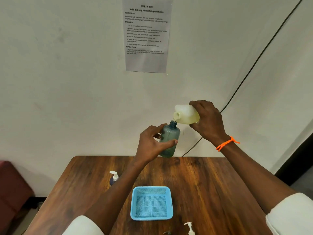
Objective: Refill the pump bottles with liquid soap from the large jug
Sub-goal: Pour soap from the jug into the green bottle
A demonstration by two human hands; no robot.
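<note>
My left hand (152, 143) grips a translucent grey-blue bottle (170, 134) with no pump on it, held upright above the far edge of the table. My right hand (208, 121) holds the pale yellow jug (185, 114) tipped on its side, its spout just above the bottle's open neck. A thin stream of soap runs from the spout into the neck. A second dark pump bottle (113, 178) with a white pump stands on the table at the left. A loose white pump head (190, 228) lies near the front edge.
A blue mesh basket (134, 202) sits on the wooden table (211, 184) in front of me. A task sheet (146, 34) hangs on the wall. A black cable (254, 63) runs down the wall at right. A dark red seat (11, 189) is at left.
</note>
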